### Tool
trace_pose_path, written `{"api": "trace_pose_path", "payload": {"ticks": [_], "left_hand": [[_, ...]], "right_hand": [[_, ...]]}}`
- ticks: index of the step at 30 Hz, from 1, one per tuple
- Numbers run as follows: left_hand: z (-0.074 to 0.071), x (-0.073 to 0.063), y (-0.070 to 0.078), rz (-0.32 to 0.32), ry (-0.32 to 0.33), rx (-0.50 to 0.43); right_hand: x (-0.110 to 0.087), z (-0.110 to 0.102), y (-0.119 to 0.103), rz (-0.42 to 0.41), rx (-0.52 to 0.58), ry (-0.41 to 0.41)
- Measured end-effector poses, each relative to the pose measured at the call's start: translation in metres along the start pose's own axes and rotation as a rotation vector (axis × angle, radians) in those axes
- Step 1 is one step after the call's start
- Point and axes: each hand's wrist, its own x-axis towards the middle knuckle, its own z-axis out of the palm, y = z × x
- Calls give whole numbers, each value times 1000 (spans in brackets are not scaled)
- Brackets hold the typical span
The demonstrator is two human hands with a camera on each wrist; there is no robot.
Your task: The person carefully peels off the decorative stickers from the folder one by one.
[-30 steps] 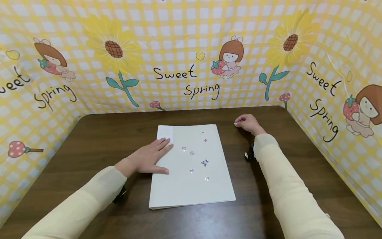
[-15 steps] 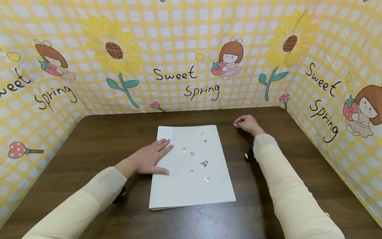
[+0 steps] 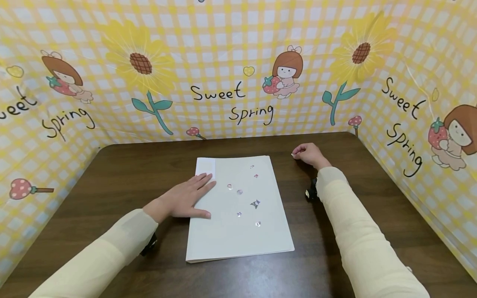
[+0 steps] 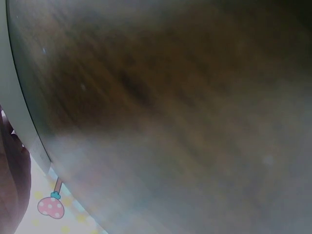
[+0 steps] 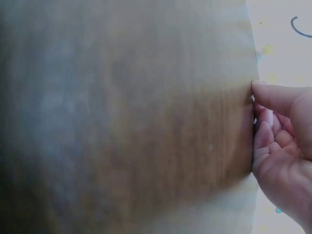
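A large white folder or booklet (image 3: 238, 240) lies on the table, with several small shiny stickers such as a grey one (image 3: 255, 204) on its right half. My left hand (image 3: 188, 195) rests flat on its left edge, fingers spread, fingertips at a pale rectangular patch (image 3: 206, 165) in the top left corner. Off to the right, my right hand (image 3: 309, 154) rests on the table near the far edge, pinching a tiny white piece (image 3: 292, 155), too small to identify. In the right wrist view the right hand (image 5: 287, 146) has curled fingers; the piece is hidden there.
The dark wooden table (image 3: 123, 178) is ringed at the back and sides by a yellow checked cloth (image 3: 223, 49) with printed flowers and figures. A black wrist camera (image 3: 311, 191) sits under the right sleeve.
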Motion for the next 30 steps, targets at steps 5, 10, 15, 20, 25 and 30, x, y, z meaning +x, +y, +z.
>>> {"api": "trace_pose_path", "payload": {"ticks": [5,10,15,20,25,30], "left_hand": [[0,0,-2,3,23,4],[2,1,-3,7,18,4],[2,1,-1,8,8,2],[1,0,0,8,4,0],[-2,-1,1,0,-13,7],[-4,-1,2,-4,-24,5]], "right_hand": [[-2,-1,-3,2,41,-9],[-4,-2,-3,1,83,-7],[-5,-2,1,-2,118,1],[-8,-2,-3,-14,140,-6],[-11,-2,-5,-13,151,-26],[-13,2,-7,-28,150,-64]]}}
